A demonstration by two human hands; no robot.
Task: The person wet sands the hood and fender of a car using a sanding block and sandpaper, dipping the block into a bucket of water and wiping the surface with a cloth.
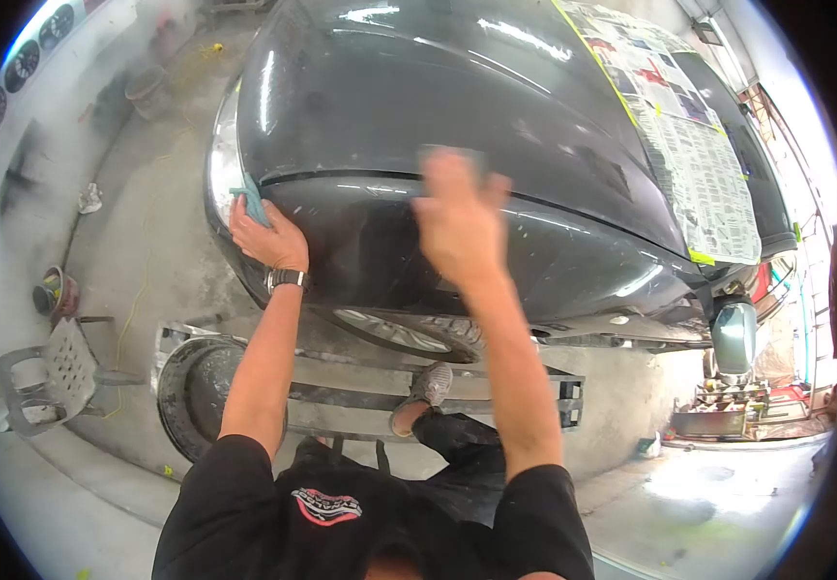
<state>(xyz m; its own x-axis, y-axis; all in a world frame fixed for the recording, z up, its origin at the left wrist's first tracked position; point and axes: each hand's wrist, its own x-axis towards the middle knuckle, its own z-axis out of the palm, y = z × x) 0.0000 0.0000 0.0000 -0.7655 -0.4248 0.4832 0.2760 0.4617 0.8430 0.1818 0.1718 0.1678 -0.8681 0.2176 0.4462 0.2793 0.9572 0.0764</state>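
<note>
My left hand (271, 238), with a watch on the wrist, rests at the car's front corner beside the headlight (224, 155). Its fingers hold a folded teal cloth (256, 205) against the edge of the fender. Smeared by motion, my right hand (462, 217) lies over the dark fender (360, 227) near the hood seam. A flat grey pad (474, 158) shows blurred at its fingertips; its exact kind cannot be made out. The dark hood (438, 97) has a dull surface with pale light streaks.
Newspaper (718, 184) edged with yellow-green tape covers the windshield area. Below the fender are the wheel (394, 329), a metal frame (341, 382) and a round black tub (181, 396). A plastic chair (65, 372) stands left, a side mirror (734, 336) juts out right.
</note>
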